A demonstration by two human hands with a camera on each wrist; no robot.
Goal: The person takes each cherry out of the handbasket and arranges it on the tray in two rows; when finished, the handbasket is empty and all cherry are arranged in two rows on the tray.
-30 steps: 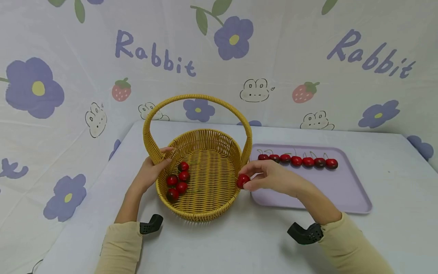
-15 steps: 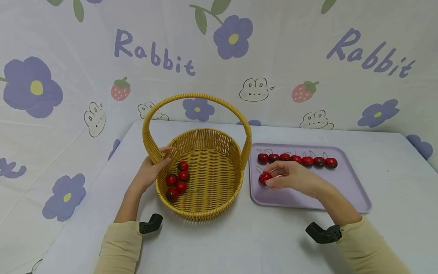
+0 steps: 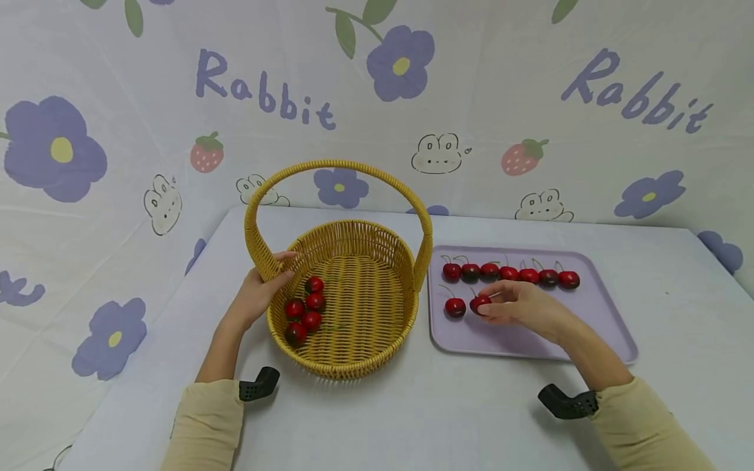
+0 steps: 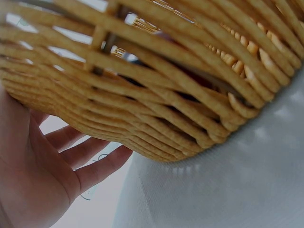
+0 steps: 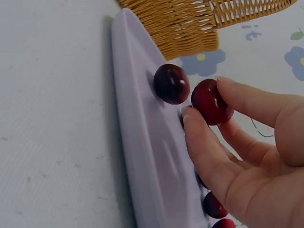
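Note:
My left hand [image 3: 259, 294] holds the left side of a yellow wicker basket [image 3: 406, 327] where the handle meets the rim. In the left wrist view its fingers [image 4: 102, 166] reach along the outside of the weave. Several dark red cherries [image 3: 311, 320] lie inside the basket, toward its left. Over the lilac tray [image 3: 565, 333], my right hand [image 3: 524, 307] pinches a cherry [image 5: 211, 102] between thumb and fingers. Just left of it, a single cherry [image 3: 455, 307] with its stem up rests on the tray. Behind them stretches a row of cherries [image 3: 470, 272].
The basket's tall arched handle [image 3: 338, 163] rises over it. Basket and tray stand side by side on a white tabletop [image 3: 377, 425]. A printed cloth [image 3: 471, 85] with flowers and rabbits hangs behind the table.
My right hand has moved from the basket's right rim to the tray and then a little right. One cherry now rests there, and the hand holds another. The left hand stays put.

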